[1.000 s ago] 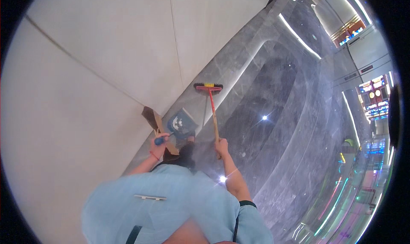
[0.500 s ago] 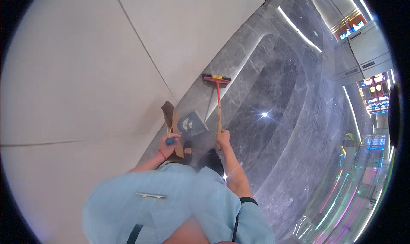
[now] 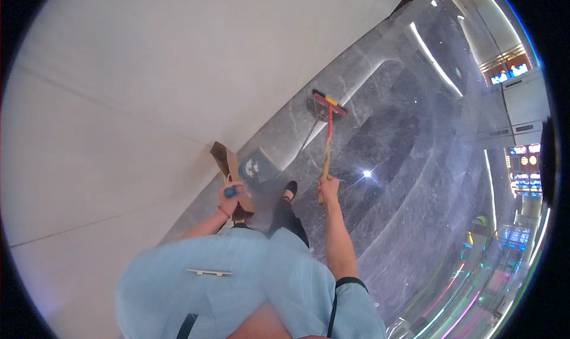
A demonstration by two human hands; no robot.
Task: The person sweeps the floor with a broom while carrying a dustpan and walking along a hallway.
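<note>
My right hand (image 3: 329,189) is wrapped round the wooden stick of a broom (image 3: 329,120). The broom's red head, with black and yellow bristles, rests on the floor ahead, close to the wall. In my left hand (image 3: 231,197) is a blue-ended handle, apparently that of the blue dustpan (image 3: 274,168). Whitish bits lie in the pan, which is low beside the wall. An open brown paper bag (image 3: 242,203) hangs at my left hand, its cord handle by my fingers. The fingers cover part of both handles.
A pale wall (image 3: 130,95) runs along my left side. The grey marble-patterned floor (image 3: 404,190) stretches ahead and right, with bright reflections. My black shoe (image 3: 290,189) is between dustpan and broom. White cabinets (image 3: 525,104) and lit coloured displays stand at the far right.
The broom has shifted right and its head has turned askew. My right hand went right with it. My foot has stepped forward; the bag and dustpan have moved slightly left in view.
</note>
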